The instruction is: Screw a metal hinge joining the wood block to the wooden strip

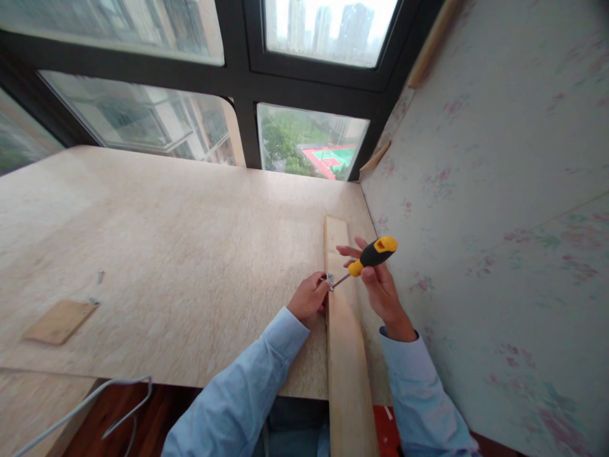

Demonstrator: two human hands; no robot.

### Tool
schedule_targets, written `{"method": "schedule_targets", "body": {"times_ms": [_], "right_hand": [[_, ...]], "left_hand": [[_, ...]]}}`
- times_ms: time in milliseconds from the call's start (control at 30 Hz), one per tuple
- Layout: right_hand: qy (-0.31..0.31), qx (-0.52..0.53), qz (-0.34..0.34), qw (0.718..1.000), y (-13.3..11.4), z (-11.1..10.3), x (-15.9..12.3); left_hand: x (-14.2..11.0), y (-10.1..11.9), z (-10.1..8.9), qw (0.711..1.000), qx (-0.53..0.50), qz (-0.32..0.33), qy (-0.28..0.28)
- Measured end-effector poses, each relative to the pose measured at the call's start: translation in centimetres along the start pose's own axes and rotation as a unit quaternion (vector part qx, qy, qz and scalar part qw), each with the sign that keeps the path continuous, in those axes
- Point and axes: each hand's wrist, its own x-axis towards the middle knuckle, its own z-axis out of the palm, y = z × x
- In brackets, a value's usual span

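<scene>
Two screws (100, 277) near wooden plate (61, 322).

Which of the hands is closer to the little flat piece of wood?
The left one. The left hand holds a metal bracket against the long plank, right of the wood piece. The right hand, with the screwdriver, is farther right.

I see what looks like a room in a home, high up: floral wallpaper (476, 209) covers the wall, a marble-patterned ledge (166, 254) runs below dark-framed windows (242, 82), and through the glass I make out apartment towers and a sports court (333, 160) far below.
</scene>
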Motion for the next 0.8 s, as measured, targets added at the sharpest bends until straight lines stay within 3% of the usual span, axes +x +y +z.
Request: {"method": "schedule_targets", "body": {"times_ms": [233, 400, 600, 800], "right_hand": [[0.006, 0.082, 0.029, 0.996, -0.64, 0.01, -0.39], [0.064, 0.041, 0.047, 0.996, -0.41, -0.4, -0.45], [0.135, -0.015, 0.0, 0.991, -0.1, -0.45, 0.05], [0.089, -0.008, -0.007, 0.996, -0.22, 0.2, -0.36]], "left_hand": [[-0.08, -0.03, 0.05, 1.0, -0.006, 0.0, -0.004], [-0.08, -0.09, 0.06, 1.0, -0.014, 0.003, -0.007], [0.0, -0.24, 0.04, 1.0, -0.005, 0.001, -0.003], [-0.2, 0.2, 0.08, 1.0, -0.016, -0.005, -0.007]]}}
